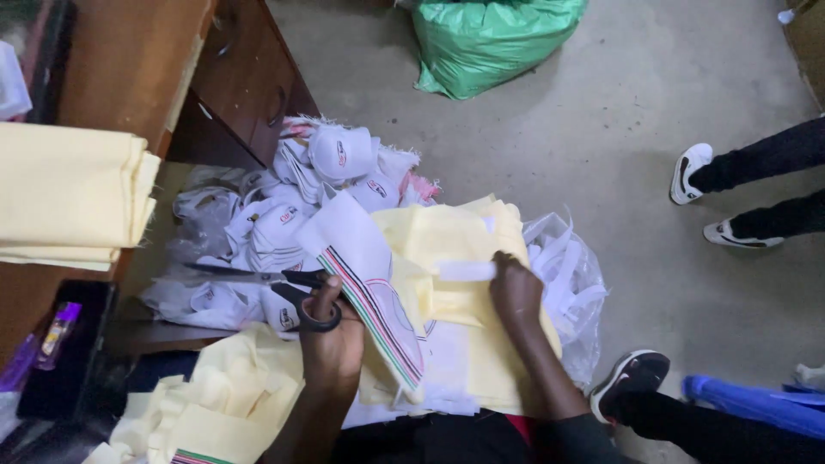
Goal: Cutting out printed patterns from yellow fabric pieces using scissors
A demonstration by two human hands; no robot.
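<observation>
A green sack [490, 43], folded yellow cloth [73, 198] on a wooden desk [129, 60], another person's shoes [692, 172].

scissors [258, 279] in left hand [331, 344], cap pile [284, 206] behind, folded cloth stack [73, 193] on bench [120, 60] left, bag [490, 39] on floor [619, 172] far behind

Black-handled scissors [284, 288], pale yellow cloth [464, 249]

Your long steel black-handled scissors [258, 279] lie level, blades shut, pointing left. Your white fabric panel with striped edge [369, 288] drapes over pale yellow cloth [464, 258].
</observation>
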